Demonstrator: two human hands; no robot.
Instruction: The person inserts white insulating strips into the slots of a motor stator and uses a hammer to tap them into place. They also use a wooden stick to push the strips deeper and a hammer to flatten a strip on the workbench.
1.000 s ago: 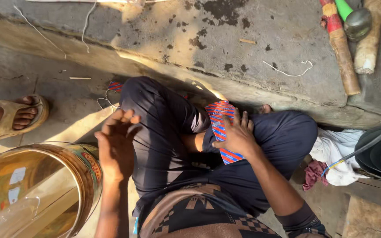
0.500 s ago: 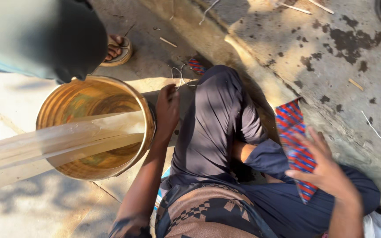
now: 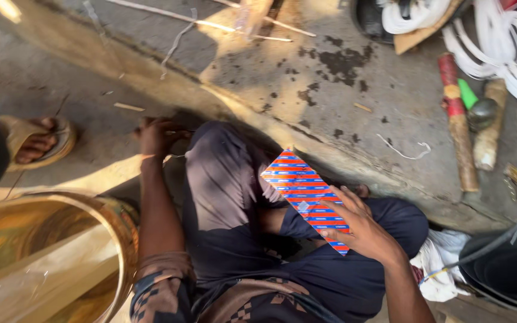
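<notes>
Right hand (image 3: 363, 230): fingers spread and curled over the lower end of a flat striped packet (image 3: 306, 194), red, blue and white, holding it against the lap. The packet runs up and away from the palm on a slant, its far corner pointing toward the concrete step (image 3: 342, 107).

Left hand (image 3: 155, 134): stretched out beyond the left knee, down at the ground by the edge of the step. Fingers bent; something thin like a stick seems to sit at the fingertips, but whether the hand grips it I cannot tell.

Dark trousers (image 3: 228, 197): the person sits with legs folded, the packet resting over them just under the right hand.

Metal drum (image 3: 61, 257): round, gold-coloured, open top, just beside the left forearm, on the side away from the packet.

Sandalled foot (image 3: 37, 140): another person's, further out past the left hand, well apart from it.

Red-wrapped stick (image 3: 455, 119) and a pale wooden stick (image 3: 489, 128): lying side by side on the step, well beyond the right hand.

White cloth (image 3: 438, 269): bunched up near the right wrist, on its outer side.

White cord coils (image 3: 498, 42): at the far corner, well apart from both hands.
</notes>
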